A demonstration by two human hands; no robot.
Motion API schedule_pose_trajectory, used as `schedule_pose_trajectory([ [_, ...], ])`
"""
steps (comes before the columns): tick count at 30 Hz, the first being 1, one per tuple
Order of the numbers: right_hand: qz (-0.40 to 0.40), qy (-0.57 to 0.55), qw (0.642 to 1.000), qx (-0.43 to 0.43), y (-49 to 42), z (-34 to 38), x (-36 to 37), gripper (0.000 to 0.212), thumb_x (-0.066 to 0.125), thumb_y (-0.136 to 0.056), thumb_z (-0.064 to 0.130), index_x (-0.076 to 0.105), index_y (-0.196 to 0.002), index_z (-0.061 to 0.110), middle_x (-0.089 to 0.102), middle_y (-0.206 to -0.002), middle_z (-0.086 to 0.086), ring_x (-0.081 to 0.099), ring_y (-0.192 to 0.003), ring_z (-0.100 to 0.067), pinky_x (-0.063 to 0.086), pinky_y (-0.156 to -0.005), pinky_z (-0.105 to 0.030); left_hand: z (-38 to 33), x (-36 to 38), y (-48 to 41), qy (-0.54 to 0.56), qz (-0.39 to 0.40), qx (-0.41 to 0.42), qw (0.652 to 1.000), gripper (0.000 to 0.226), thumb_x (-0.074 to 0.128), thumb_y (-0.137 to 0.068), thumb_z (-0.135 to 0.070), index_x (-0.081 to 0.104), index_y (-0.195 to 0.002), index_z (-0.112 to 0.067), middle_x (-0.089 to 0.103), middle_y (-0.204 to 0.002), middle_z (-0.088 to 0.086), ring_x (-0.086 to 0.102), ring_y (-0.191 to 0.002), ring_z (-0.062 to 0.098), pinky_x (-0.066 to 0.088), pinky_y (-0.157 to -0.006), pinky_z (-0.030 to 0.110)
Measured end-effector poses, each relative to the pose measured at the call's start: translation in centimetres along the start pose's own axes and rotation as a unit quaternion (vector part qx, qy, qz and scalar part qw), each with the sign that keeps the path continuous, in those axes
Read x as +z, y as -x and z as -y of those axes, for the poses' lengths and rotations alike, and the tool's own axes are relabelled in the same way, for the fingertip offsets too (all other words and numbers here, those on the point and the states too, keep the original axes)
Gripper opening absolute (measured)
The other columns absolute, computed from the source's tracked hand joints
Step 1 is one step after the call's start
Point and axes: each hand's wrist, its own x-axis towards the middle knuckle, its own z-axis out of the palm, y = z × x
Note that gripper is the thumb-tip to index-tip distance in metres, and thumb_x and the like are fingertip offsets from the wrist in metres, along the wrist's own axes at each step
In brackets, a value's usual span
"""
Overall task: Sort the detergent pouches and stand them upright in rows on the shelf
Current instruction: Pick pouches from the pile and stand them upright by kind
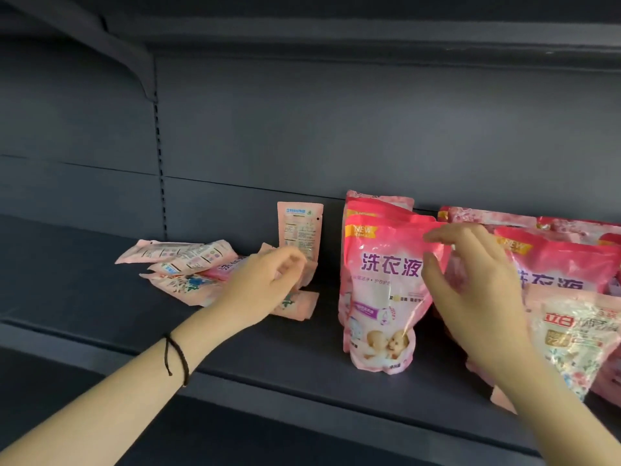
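Several small pale-pink pouches (188,264) lie flat in a loose heap on the dark shelf (100,297), and one small pouch (300,227) stands upright against the back wall. My left hand (265,284) hovers over the right end of the heap with its fingers curled and blurred; whether it holds a pouch cannot be told. A large pink pouch (383,290) stands upright at the front of a row. My right hand (470,280) is spread at that pouch's top right corner, fingertips touching the top edge and thumb in front.
More large pink pouches (564,260) stand to the right, with a floral white-pink pouch (571,344) in front of them. The shelf's back wall (336,146) is close behind. An upper shelf (336,28) hangs overhead. A slotted upright (159,163) runs down the wall at the left.
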Motion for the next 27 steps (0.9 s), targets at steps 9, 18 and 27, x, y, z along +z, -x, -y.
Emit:
schedule_pose_trajectory([
  [9, 0.315, 0.178, 0.912, -0.193, -5.5, 7.1, 7.4, 0.026, 0.047, -0.092, 0.032, 0.059, -0.114, 0.023, 0.06, -0.107, 0.005, 0.058, -0.094, -0.016, 0.052, -0.063, -0.033, 6.6, -6.7, -2.3, -0.318, 0.047, 0.125, 0.939, 0.021, 0.043, -0.094, -0.04, 0.057, -0.106, -0.03, 0.061, -0.092, -0.012, 0.055, -0.09, 0.01, 0.038, -0.067, 0.028],
  [18, 0.45, 0.316, 0.822, -0.146, -9.2, 9.3, 16.7, 0.028, 0.048, -0.092, 0.028, 0.054, -0.119, 0.023, 0.061, -0.107, -0.001, 0.061, -0.094, -0.023, 0.052, -0.068, -0.035, 13.7, -9.5, -6.9, -0.394, 0.135, 0.217, 0.883, 0.027, 0.041, -0.092, -0.041, 0.058, -0.109, -0.03, 0.062, -0.091, -0.007, 0.055, -0.093, 0.015, 0.043, -0.083, 0.033],
  [27, 0.515, 0.265, 0.81, 0.098, -11.7, 4.9, 23.9, 0.03, 0.052, -0.09, 0.037, 0.061, -0.114, 0.022, 0.059, -0.12, -0.002, 0.057, -0.102, -0.021, 0.048, -0.072, -0.03, 18.1, -6.7, -12.9, -0.264, 0.258, 0.135, 0.919, 0.029, 0.045, -0.093, -0.049, 0.061, -0.108, -0.029, 0.063, -0.109, -0.006, 0.059, -0.096, 0.015, 0.052, -0.079, 0.038],
])
